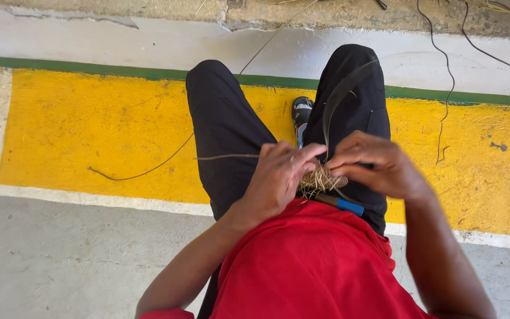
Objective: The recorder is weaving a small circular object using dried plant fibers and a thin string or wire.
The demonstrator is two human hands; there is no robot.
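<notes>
Gripping dry, rough straw-like fibre bundle (pixel 321 179) in both bare hands (left hand (pixel 278 177), right hand (pixel 379 165)); resting over matt black cloth trousers (pixel 225 130), above rough, matt yellow-painted concrete floor (pixel 90 124).

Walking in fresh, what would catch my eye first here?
Two hands meet mid-frame: the left hand and right hand pinch a small bundle of dry fibres over black trousers. Behind, a bright yellow floor band glows; a red shirt fills the foreground.
</notes>
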